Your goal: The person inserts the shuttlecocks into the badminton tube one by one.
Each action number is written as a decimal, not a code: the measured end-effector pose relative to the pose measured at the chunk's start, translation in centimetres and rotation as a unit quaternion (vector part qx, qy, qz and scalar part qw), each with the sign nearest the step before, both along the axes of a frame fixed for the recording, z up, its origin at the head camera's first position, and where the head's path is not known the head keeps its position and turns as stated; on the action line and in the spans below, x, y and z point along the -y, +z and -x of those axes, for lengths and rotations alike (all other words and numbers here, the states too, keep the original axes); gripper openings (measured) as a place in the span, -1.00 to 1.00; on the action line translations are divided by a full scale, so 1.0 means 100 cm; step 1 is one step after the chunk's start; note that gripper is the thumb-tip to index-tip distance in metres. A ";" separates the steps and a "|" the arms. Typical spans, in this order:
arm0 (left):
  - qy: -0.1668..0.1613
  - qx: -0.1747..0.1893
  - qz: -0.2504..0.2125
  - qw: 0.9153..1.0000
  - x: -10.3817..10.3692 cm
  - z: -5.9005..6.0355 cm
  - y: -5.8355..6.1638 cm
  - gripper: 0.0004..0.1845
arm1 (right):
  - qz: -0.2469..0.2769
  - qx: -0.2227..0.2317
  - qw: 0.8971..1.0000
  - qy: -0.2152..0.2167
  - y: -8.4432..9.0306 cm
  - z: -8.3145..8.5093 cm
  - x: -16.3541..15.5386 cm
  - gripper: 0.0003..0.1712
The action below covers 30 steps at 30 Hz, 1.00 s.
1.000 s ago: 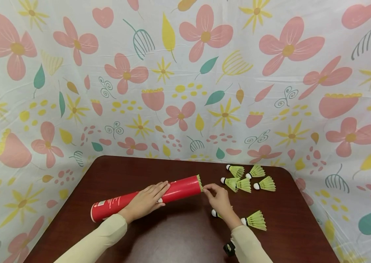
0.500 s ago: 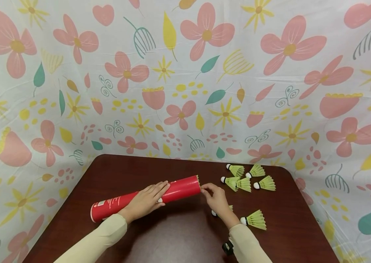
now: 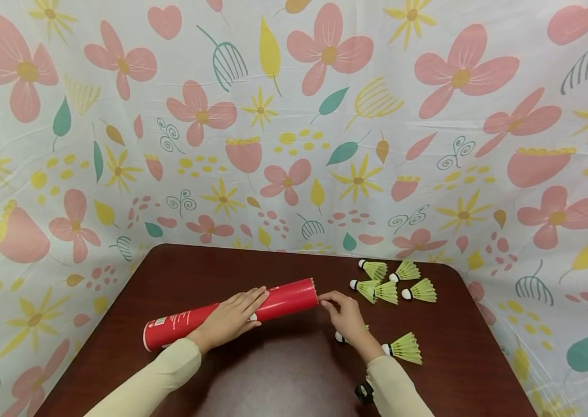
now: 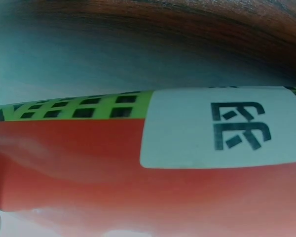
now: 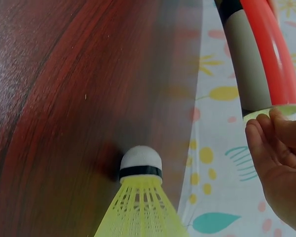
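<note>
A long red shuttlecock tube [image 3: 283, 301] lies slanted across the table, its mouth toward the right. My left hand [image 3: 231, 318] grips it around the middle from above. In the left wrist view the tube [image 4: 89, 163] fills the frame, with a green checked band and a white label. At the mouth, my right hand [image 3: 346, 315] has its thumb and fingertips together on the yellow-green skirt edge of a shuttlecock [image 5: 255, 114]; the rest of it is hidden inside the tube. A yellow shuttlecock [image 3: 403, 348] with a white head lies beside the right wrist.
Several more yellow shuttlecocks [image 3: 386, 292] lie in a cluster at the back right of the dark wooden table [image 3: 273, 376]. Another shuttlecock [image 3: 340, 337] is partly hidden behind the right forearm. A flower-printed cloth [image 3: 288, 116] hangs behind and around the table.
My right hand has moved slightly left at the tube's mouth, and less of the yellow-green skirt sticks out now. The left hand and the tube have stayed in place.
</note>
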<state>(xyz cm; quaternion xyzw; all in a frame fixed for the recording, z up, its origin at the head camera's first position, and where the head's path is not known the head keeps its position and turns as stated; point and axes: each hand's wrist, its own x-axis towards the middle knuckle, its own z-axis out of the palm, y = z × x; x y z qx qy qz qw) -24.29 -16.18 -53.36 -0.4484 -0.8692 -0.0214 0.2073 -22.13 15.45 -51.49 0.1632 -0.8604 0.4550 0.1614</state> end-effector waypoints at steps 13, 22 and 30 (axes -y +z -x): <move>0.005 0.003 0.007 1.000 0.001 0.000 -0.001 -0.14 | -0.006 0.007 0.999 -0.032 -0.002 0.000 -0.034 -0.85; -0.003 0.002 0.001 1.000 0.001 0.001 -0.001 -0.15 | -0.017 0.043 0.996 -0.072 0.003 -0.009 -0.066 -0.82; -0.001 0.010 0.005 1.000 0.001 -0.001 0.001 -0.17 | -0.035 0.041 0.994 -0.096 0.004 -0.019 -0.084 -0.82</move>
